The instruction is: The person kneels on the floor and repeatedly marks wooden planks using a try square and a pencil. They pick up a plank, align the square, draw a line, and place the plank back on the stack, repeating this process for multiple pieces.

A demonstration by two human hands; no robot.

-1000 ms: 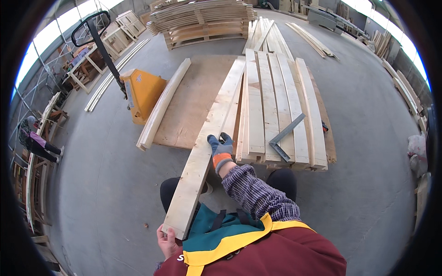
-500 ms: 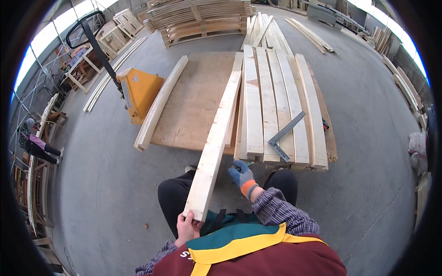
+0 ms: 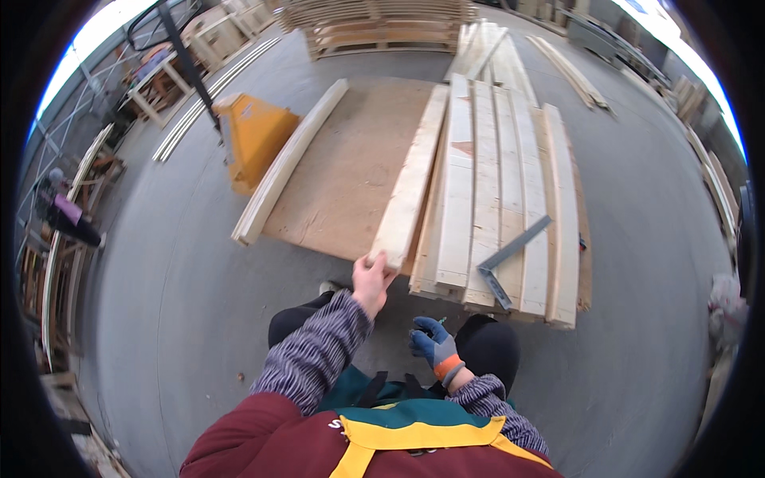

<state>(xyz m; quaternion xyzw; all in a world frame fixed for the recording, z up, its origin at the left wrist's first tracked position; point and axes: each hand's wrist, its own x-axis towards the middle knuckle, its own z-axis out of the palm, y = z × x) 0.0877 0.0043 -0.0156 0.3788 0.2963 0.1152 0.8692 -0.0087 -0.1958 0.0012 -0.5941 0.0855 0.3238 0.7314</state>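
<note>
My left hand [image 3: 373, 283], bare, grips the near end of a pale wooden beam [image 3: 413, 187]. The beam lies lengthwise along the left side of a row of similar beams [image 3: 486, 191] on a plywood sheet [image 3: 343, 159]. My right hand [image 3: 433, 342], in a blue and grey glove with an orange cuff, is held above my lap, apart from the wood. Its fingers are curled, and a small greenish tip shows beside them; the thing itself is too small to name. A metal carpenter's square [image 3: 502, 263] rests across the near ends of the row.
A single beam [image 3: 291, 163] lies along the plywood's left edge, beside a yellow pallet jack [image 3: 255, 139]. Stacked pallets [image 3: 374, 32] and loose boards [image 3: 502, 56] are behind. Another person [image 3: 68, 211] stands at the far left by a long workbench.
The beam in my left hand has slid away from me onto the plywood, against the row. My left arm has reached forward with it; the right hand stays near my lap.
</note>
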